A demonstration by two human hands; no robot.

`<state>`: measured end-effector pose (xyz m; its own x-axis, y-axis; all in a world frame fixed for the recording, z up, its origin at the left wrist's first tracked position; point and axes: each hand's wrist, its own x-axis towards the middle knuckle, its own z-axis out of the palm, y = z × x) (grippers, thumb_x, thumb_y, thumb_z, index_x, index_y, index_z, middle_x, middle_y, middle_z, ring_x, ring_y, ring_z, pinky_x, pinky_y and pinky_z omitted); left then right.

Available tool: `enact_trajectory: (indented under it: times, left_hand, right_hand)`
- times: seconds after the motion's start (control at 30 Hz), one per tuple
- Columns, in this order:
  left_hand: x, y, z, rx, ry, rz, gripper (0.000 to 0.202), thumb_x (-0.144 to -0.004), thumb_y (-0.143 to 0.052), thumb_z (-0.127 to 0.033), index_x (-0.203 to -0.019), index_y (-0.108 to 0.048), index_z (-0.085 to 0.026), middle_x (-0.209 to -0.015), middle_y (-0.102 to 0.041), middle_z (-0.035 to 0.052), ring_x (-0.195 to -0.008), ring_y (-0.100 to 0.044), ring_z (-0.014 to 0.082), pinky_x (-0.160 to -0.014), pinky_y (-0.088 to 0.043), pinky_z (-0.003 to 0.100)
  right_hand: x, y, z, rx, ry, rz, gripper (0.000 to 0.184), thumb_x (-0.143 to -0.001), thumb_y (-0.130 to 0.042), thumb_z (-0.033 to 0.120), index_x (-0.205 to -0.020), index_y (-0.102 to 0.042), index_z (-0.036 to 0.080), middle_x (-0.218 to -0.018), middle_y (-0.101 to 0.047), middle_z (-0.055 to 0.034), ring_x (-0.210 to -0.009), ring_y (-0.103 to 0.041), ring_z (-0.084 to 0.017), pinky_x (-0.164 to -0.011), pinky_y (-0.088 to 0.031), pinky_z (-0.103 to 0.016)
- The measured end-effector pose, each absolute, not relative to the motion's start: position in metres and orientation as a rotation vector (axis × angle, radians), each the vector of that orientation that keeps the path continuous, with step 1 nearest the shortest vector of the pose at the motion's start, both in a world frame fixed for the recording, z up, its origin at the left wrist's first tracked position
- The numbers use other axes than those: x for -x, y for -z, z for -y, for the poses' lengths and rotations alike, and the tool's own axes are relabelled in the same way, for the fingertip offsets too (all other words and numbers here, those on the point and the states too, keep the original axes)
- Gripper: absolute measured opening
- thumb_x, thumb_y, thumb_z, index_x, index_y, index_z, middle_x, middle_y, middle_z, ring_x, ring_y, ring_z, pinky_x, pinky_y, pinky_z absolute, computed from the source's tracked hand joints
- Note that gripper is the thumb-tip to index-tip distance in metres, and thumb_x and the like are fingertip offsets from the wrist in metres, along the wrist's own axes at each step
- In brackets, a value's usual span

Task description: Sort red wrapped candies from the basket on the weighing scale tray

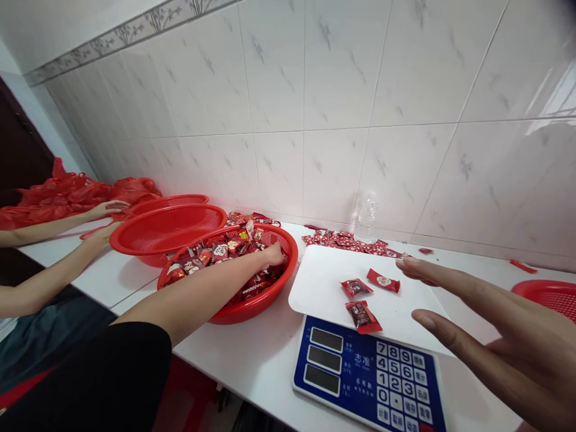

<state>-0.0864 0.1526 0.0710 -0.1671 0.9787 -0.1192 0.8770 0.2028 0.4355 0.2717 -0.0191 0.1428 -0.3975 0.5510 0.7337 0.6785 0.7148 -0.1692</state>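
My left hand (273,255) reaches into a red plastic basket (252,311) heaped with red-wrapped candies (220,252). Its fingers dip among the wrappers at the right side, so whatever they grip is hidden. My right hand (490,336) hovers over the right part of a scale's white pan (324,270), palm facing left, thumb and fingers apart, holding nothing. Three small wrapped candies lie on the pan: one red packet (384,281), one darker packet (356,288) and a larger one (363,317) near the front edge. Below the pan is the scale's blue keypad panel (360,366).
Loose red packets (346,242) lie along the tiled wall beside a clear plastic bottle (368,216). Another red basket (168,231) stands at left, near a co-worker's hands (108,209) and red plastic bags (67,195). A further red basket (549,294) is at right.
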Motion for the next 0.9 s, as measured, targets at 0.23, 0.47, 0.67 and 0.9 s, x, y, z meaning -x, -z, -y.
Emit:
enact_trajectory:
  times: [0.23,0.47,0.67,0.9]
  left_hand:
    - [0.091,-0.094,-0.151,-1.860,-0.562,-1.996,0.022,-0.061,-0.061,-0.006,-0.080,-0.062,-0.016,-0.078,-0.069,0.0028,-0.073,-0.064,0.0181,-0.061,-0.048,0.022]
    - [0.051,-0.158,-0.139,-1.923,-1.137,-1.710,0.044,-0.068,-0.062,-0.014,-0.110,-0.050,-0.017,-0.091,-0.065,0.0026,-0.071,-0.061,0.0130,-0.058,-0.044,0.021]
    - [-0.017,-0.152,-0.092,-2.362,-0.697,-1.337,0.047,-0.070,-0.057,-0.011,-0.116,-0.056,-0.021,-0.089,-0.066,0.0017,-0.075,-0.061,0.0156,-0.063,-0.047,0.026]
    - [-0.041,-0.103,-0.084,-2.397,-0.627,-1.193,0.061,-0.083,-0.058,-0.032,-0.141,-0.038,-0.028,-0.142,-0.047,0.0062,-0.124,-0.049,0.0253,-0.097,-0.044,0.041]
  right_hand:
    - [-0.274,-0.143,0.014,0.921,0.144,2.097,0.047,-0.089,-0.055,0.042,-0.135,-0.045,0.039,-0.127,-0.061,0.0045,-0.100,-0.067,-0.019,-0.080,-0.059,-0.028]
    - [-0.279,-0.151,0.014,1.030,0.049,2.022,0.044,-0.090,-0.056,0.040,-0.133,-0.047,0.038,-0.123,-0.063,0.0042,-0.108,-0.062,-0.018,-0.088,-0.055,-0.033]
    - [-0.283,-0.153,0.009,1.012,0.046,2.047,0.044,-0.090,-0.055,0.040,-0.133,-0.046,0.036,-0.122,-0.064,0.0036,-0.109,-0.061,-0.016,-0.088,-0.054,-0.031]
    - [-0.282,-0.156,0.009,1.061,0.011,2.124,0.043,-0.093,-0.050,0.040,-0.135,-0.043,0.036,-0.122,-0.064,0.0034,-0.107,-0.062,-0.016,-0.085,-0.055,-0.032]
